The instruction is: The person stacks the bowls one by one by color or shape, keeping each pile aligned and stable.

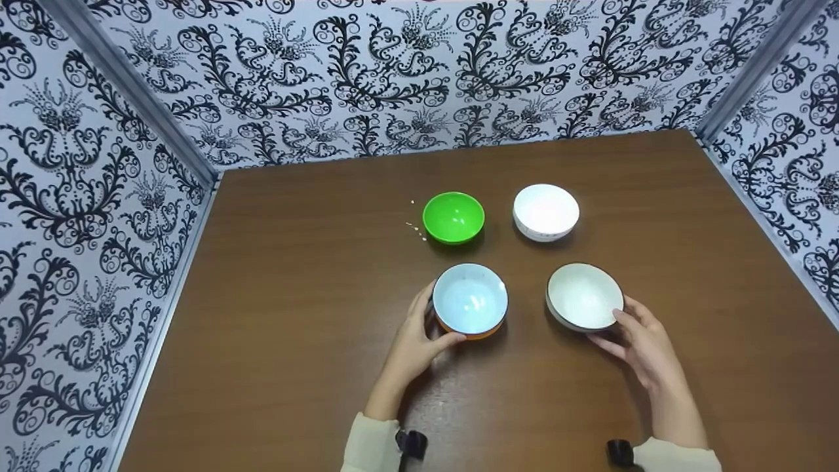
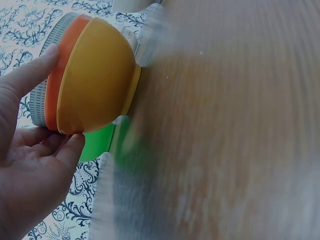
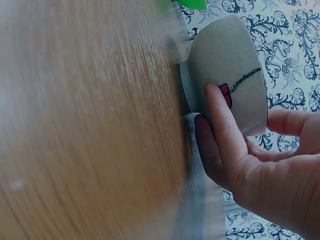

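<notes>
Patterned walls point(image 1: 393, 72) round a brown desk point(image 1: 295, 275) | left hand point(image 1: 416, 337) clamps the bowl stack point(image 1: 470, 298), pale blue inside, orange and yellow beneath, near the desk's middle | and right hand point(image 1: 645, 344) grips the cream bowl point(image 1: 583, 295), just right of it! | white bowl point(image 1: 545, 213) sits behind the cream one | green bowl point(image 1: 453, 217) behind the stack | pale specks point(image 1: 415, 227) beside

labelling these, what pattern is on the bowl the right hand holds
The bowl has a red, dark-outlined motif and dark line; clearest in the right wrist view.
</notes>
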Motion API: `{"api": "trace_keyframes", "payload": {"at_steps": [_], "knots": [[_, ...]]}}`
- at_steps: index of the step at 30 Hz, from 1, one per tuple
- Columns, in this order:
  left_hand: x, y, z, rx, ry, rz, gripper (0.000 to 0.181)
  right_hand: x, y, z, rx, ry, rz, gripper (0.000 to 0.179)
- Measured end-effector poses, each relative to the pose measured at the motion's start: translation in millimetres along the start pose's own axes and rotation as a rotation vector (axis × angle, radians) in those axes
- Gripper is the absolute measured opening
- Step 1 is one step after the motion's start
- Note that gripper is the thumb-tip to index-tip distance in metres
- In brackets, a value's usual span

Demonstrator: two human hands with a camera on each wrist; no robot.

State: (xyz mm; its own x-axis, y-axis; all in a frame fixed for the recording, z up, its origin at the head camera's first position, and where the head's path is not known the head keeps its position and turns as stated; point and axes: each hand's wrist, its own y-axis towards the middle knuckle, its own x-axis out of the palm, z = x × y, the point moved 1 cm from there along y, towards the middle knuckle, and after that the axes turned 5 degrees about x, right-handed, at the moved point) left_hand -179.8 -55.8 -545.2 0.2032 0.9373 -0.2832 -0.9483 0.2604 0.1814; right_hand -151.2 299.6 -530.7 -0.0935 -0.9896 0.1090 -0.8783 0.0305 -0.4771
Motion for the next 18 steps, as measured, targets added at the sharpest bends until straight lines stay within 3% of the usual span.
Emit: {"api": "trace_keyframes", "payload": {"at_steps": [18], "knots": [[0.8,1.4,-2.1,0.001,-0.034,0.002,0.100,-0.3,-0.1,0.6,0.007,0.002,0.007,0.067]]}}
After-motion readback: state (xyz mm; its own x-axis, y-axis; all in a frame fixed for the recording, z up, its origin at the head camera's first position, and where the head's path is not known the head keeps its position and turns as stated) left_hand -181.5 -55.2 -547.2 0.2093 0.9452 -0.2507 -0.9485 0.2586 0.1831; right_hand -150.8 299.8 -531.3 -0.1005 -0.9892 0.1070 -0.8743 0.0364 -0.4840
